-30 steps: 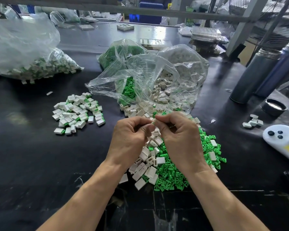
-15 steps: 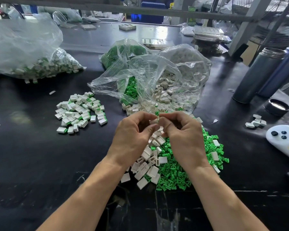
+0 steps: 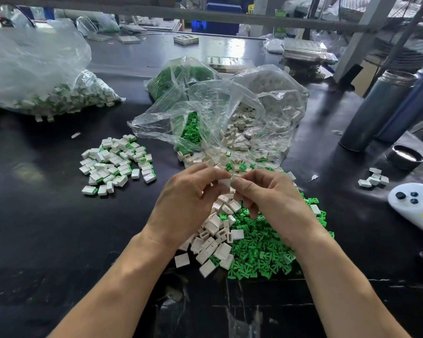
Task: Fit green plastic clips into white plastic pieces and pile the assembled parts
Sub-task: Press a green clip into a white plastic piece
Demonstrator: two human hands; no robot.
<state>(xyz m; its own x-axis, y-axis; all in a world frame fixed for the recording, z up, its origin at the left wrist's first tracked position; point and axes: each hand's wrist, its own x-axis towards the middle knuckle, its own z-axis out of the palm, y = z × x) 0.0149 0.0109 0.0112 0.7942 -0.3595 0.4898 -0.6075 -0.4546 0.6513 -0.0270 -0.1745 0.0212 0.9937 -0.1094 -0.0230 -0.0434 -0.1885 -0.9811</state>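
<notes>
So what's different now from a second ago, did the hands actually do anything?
Barely. Both hands, the left hand and the right hand, stayed raised over the loose parts, fingers pinching one white piece between them; the grip only shifted a little, so more of the piece shows now. Nothing was picked up or let go. The assembled pile, the loose green clips and the bags stayed put.

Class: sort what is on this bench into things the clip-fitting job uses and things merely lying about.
Job: left hand, right hand, held white piece, loose green clips, loose white pieces, assembled pile.
Lying about: two metal flasks, black cap, white controller.
</notes>
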